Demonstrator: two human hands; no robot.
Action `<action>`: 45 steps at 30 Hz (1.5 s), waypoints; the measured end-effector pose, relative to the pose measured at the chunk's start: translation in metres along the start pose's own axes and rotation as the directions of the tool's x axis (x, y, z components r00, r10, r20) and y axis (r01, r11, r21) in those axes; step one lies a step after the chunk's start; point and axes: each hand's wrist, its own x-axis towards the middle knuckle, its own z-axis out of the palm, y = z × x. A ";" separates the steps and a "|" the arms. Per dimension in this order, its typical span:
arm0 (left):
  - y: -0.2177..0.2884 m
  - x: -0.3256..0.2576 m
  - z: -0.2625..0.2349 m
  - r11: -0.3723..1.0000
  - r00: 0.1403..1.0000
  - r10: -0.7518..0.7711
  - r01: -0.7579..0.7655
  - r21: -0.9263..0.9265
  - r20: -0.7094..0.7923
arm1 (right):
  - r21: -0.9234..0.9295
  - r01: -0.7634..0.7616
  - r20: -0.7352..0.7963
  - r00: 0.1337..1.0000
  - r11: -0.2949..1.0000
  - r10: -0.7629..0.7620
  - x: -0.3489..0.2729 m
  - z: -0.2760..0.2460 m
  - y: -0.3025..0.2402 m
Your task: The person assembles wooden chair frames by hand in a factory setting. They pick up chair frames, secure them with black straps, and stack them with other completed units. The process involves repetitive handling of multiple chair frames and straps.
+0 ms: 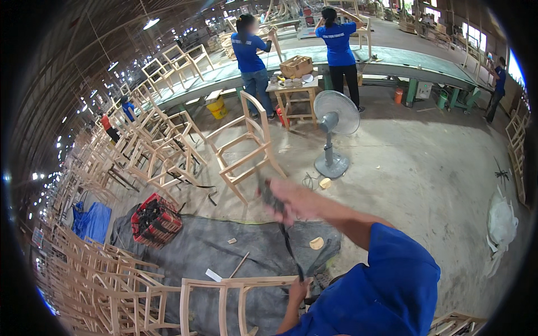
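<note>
My right hand (294,200) is stretched out in front of me and blurred, closed on the upper end of a black strap (287,242). The strap runs down to my left hand (298,291), which grips its lower end just at the top rail of an unfinished wooden chair frame (224,284) right in front of me. The frame stands on a dark grey tarp (207,249). A second bare wooden chair (246,151) stands alone on the concrete floor beyond my right hand.
A red crate (155,219) of black straps sits on the tarp to the left. A grey standing fan (335,120) is ahead. Stacked chair frames (95,269) fill the left side. Two people in blue shirts (339,45) work at a long green bench (403,59) behind.
</note>
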 end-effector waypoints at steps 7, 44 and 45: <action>-0.093 -0.058 -0.043 0.939 0.948 -0.209 0.127 0.318 0.241 | -0.568 -0.134 -0.496 0.843 0.812 -0.207 -0.017 -0.074 0.041; -0.150 -0.231 0.033 0.631 0.654 -0.711 0.431 -0.645 -0.259 | -0.439 -0.888 -0.423 0.071 -0.136 0.903 -0.299 -0.150 0.332; -0.156 -0.248 0.039 0.771 0.690 -0.624 0.468 -0.432 -0.365 | -0.471 -0.872 -0.385 0.064 -0.136 0.921 -0.299 -0.144 0.338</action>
